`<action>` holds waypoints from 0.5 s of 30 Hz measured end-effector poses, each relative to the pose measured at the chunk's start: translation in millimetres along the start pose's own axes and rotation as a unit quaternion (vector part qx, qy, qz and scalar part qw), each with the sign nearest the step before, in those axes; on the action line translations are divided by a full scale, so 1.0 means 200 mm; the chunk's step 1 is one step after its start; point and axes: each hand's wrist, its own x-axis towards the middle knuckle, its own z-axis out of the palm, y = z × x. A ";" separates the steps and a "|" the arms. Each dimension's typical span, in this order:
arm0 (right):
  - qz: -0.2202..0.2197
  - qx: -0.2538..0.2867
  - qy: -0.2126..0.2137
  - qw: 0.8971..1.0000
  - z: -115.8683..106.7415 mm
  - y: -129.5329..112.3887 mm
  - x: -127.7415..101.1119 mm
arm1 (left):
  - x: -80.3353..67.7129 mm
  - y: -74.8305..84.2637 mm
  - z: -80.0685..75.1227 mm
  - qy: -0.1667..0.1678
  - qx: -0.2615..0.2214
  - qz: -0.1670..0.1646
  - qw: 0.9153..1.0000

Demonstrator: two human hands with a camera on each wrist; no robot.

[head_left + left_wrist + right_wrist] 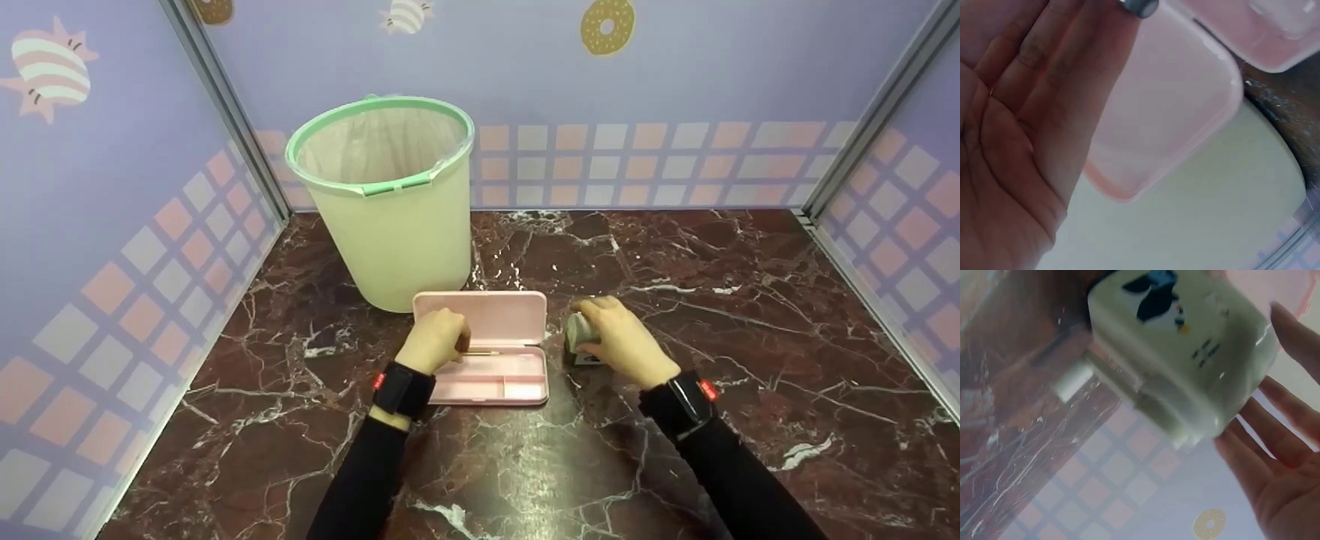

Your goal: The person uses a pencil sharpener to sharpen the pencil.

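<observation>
Here, pencil (480,352) in left grip (435,339), over pink case (491,375).

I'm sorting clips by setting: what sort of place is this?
Likely a staged tabletop booth, not a real room: a marble-look table, cartoon-print panel walls on three sides, and only a bin and pink case set out.

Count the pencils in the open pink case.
1. A single pencil lies in the open pink case, held at its end by the left hand. That hand may hide others beneath it.
</observation>
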 end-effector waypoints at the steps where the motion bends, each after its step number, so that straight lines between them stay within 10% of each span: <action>1: -0.007 0.002 0.008 1.000 0.00 -0.01 0.00 | 0.00 0.00 0.01 0.002 0.001 0.001 1.000; 7: -0.045 0.010 0.022 0.999 0.03 -0.11 -0.05 | -0.02 0.00 0.05 0.000 0.027 0.009 1.000; 15: -0.048 0.016 -0.065 0.997 0.13 -0.17 -0.10 | -0.04 0.02 0.07 0.016 0.045 0.002 0.999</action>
